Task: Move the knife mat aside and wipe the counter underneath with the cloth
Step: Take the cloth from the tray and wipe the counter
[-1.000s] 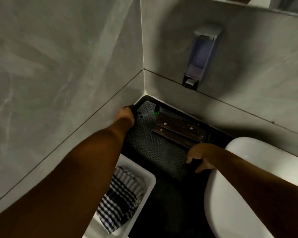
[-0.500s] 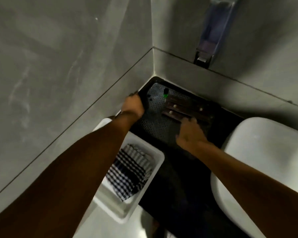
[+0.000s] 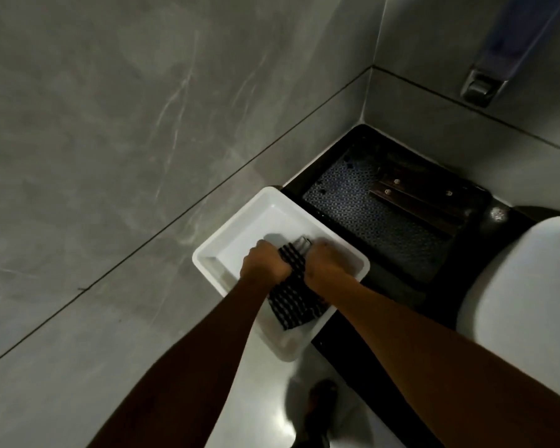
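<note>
A home kitchen corner is shown, dimly lit. Two walls clad in large grey marbled tiles (image 3: pixel 143 140) are met by a dark counter (image 3: pixel 459 286). A soap dispenser (image 3: pixel 505 56) is fixed to the far wall. Wooden-handled knives (image 3: pixel 414 198) are laid on a patterned mat (image 3: pixel 369 221) in the corner, a white tub (image 3: pixel 249 231) is set beside it, and a white basin (image 3: pixel 524 302) is seen at the right edge.
</note>
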The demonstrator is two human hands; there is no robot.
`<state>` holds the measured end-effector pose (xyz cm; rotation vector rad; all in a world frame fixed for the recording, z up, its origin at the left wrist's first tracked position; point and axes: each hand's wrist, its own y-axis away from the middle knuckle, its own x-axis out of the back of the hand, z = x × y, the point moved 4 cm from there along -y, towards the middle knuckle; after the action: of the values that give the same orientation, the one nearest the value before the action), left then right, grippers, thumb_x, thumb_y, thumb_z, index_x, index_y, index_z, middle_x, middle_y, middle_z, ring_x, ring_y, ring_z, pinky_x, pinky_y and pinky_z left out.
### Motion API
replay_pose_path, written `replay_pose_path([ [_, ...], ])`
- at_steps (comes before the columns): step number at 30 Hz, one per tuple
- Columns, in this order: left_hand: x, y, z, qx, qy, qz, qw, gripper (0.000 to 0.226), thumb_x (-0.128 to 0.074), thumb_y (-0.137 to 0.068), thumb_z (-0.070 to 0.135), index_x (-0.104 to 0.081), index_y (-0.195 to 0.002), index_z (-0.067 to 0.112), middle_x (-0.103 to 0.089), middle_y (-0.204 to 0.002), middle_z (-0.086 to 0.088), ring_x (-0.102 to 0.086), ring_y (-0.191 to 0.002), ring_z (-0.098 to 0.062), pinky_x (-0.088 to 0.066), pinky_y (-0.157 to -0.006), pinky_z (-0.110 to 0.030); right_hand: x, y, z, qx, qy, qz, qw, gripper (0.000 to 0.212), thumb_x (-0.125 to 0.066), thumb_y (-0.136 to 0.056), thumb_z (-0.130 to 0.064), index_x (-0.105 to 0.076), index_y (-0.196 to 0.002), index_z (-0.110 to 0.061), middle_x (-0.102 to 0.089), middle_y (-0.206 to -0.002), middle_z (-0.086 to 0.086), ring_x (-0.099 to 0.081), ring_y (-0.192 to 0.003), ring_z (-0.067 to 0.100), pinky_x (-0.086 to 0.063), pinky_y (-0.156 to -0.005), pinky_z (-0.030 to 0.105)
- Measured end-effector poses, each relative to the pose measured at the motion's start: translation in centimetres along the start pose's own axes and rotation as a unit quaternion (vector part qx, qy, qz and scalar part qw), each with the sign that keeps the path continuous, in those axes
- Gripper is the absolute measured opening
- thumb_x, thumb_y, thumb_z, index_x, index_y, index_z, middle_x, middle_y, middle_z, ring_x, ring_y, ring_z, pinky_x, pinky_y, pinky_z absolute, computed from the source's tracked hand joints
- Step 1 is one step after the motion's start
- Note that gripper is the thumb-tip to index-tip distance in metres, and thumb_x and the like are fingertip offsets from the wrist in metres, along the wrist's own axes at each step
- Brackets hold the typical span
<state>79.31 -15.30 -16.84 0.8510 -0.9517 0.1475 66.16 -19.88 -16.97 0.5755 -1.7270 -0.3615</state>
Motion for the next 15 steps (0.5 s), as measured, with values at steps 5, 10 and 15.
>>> replay_pose_path([
  [5, 1.3, 0.1, 0.7, -0.039, 0.035, -0.042, 0.998, 0.055, -0.068, -0.074, 0.035, -0.064, -0.122, 0.008, -0.065, -0.124, -0.016, -0.063, -0.113, -0.032, -0.051, -0.093, -0.032, 1.6, 0.8, -0.4, 0.039, -0.181, -0.042, 0.982, 0.029, -0.065, -0.079, -0.019, -0.067, -0.105, -0.005, -0.070, -0.102, 0.015, -0.068, -0.092, 0.032, -0.052, -0.071, 0.030],
  [10, 4.9, 3.1, 3.9, -0.121, 0.127, -0.080, 0.981, 0.035, -0.071, -0.057, 0.020, -0.074, -0.092, 0.016, -0.076, -0.094, -0.007, -0.072, -0.092, -0.025, -0.058, -0.088, -0.040, 6.8, 3.5, 1.5, 0.024, -0.262, -0.049, 0.963, 0.017, -0.071, -0.073, -0.019, -0.073, -0.086, -0.008, -0.070, -0.083, 0.004, -0.068, -0.080, 0.020, -0.049, -0.064, 0.024],
  [15, 6.7, 11.8, 13.8, -0.325, 0.114, -0.173, 0.923, 0.033, -0.068, -0.075, -0.004, -0.067, -0.103, 0.013, -0.075, -0.103, -0.012, -0.071, -0.099, -0.029, -0.055, -0.093, -0.048, 13.9, 10.8, 10.9, 0.107, -0.366, 0.038, 0.924, 0.020, -0.071, -0.074, -0.009, -0.074, -0.093, -0.004, -0.076, -0.096, 0.017, -0.072, -0.087, 0.026, -0.058, -0.077, 0.037],
])
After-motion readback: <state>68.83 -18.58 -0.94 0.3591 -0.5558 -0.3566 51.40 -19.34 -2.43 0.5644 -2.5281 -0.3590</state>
